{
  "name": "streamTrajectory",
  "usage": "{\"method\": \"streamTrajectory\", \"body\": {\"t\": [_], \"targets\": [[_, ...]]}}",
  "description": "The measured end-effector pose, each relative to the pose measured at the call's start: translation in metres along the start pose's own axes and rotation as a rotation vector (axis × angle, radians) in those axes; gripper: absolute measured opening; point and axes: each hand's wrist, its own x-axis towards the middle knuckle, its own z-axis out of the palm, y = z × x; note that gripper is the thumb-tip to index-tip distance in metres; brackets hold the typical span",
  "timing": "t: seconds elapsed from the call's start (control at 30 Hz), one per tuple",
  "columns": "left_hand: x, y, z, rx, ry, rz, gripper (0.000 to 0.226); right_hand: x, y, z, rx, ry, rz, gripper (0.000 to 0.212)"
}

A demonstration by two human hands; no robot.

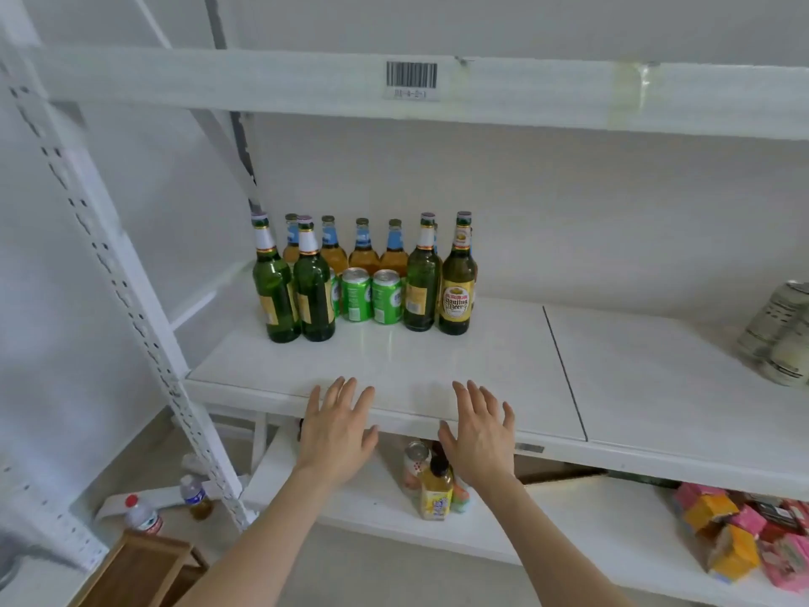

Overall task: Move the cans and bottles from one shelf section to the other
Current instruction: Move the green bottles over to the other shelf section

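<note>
The cans (357, 295) and bottles (313, 295) lie straight ahead of my fingers, further in on the same shelf (437, 361), none of them in my grasp. My left hand (337, 431) and right hand (479, 435) are side by side at the front lip, palms down. The fingers (346, 394) of both are spread and straight and hold nothing. I cannot tell whether they touch the board or hover just over it.

Beyond the fingertips is a bare strip of shelf, then the group, all upright with their long axes vertical. Two green bottles are on the left, in line with my left hand. Two green cans are in the middle. Another green bottle (420, 282) and the labelled beer bottle (456, 286) are on the right, roughly in line with my right hand. Amber bottles (363, 254) form the back row.

Right of the group a dark seam (564, 370) divides this board from the next section (678, 374). I judge that to be the destination, so the carry goes rightward, and my right hand is nearer both the beer bottle and that seam.
</note>
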Motion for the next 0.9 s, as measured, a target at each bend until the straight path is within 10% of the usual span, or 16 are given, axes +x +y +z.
{"method": "streamTrajectory", "body": {"t": [0.6,0.9], "targets": [[0.097,-0.246,-0.002,-0.022,0.198,-0.011,0.059,0.151,-0.198,0.047,0.084,0.162,0.058,0.072],[0.171,-0.277,0.008,-0.605,0.162,-0.179,0.069,0.216,-0.230,0.076,0.468,0.089,0.072,0.082]]}}
